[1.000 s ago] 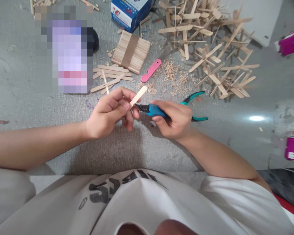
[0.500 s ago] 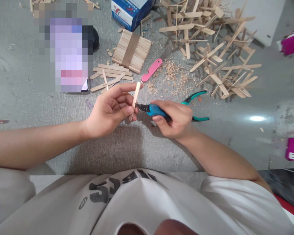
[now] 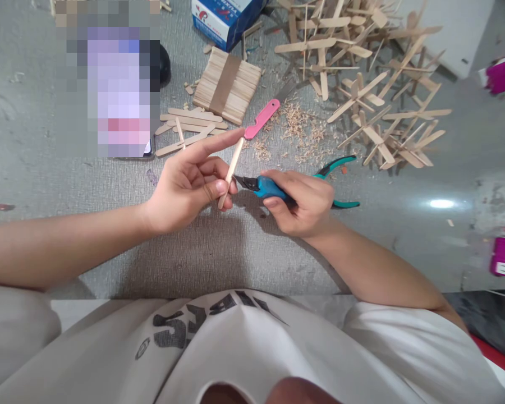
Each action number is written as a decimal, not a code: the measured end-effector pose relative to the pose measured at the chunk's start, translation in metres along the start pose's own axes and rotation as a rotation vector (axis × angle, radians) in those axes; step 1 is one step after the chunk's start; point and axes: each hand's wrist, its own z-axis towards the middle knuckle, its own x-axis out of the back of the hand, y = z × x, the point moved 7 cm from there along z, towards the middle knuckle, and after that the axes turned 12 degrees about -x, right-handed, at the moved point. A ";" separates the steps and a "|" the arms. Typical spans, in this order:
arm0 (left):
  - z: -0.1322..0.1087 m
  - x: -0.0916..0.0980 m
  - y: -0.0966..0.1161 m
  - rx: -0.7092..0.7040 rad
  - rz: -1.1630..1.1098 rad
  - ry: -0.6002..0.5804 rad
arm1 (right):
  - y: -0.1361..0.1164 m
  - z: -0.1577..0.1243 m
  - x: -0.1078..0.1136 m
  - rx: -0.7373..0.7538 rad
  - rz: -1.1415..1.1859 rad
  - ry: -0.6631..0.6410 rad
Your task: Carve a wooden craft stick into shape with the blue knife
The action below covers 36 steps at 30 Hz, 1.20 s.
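My left hand (image 3: 187,185) pinches a thin wooden craft stick (image 3: 230,171) between thumb and fingers, the forefinger stretched out along its top end. The stick stands nearly upright over the grey floor. My right hand (image 3: 305,202) is wrapped round blue-handled cutting pliers (image 3: 269,188). Their dark jaws touch the stick's right edge about halfway down. The pliers' teal handle ends stick out to the right of my fist.
A banded bundle of sticks (image 3: 227,85), loose sticks (image 3: 191,130), a pink folding knife (image 3: 261,118) and wood shavings (image 3: 298,126) lie beyond my hands. A heap of stick crosses (image 3: 370,84) fills the upper right. A blue box (image 3: 221,18) sits at the top.
My left hand turned the stick from slanting right to nearly upright, and the forefinger stretched out along it. The pliers stayed at the stick's side.
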 end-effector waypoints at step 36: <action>-0.001 -0.004 0.001 0.074 -0.055 -0.066 | -0.003 0.002 0.002 0.020 0.013 0.011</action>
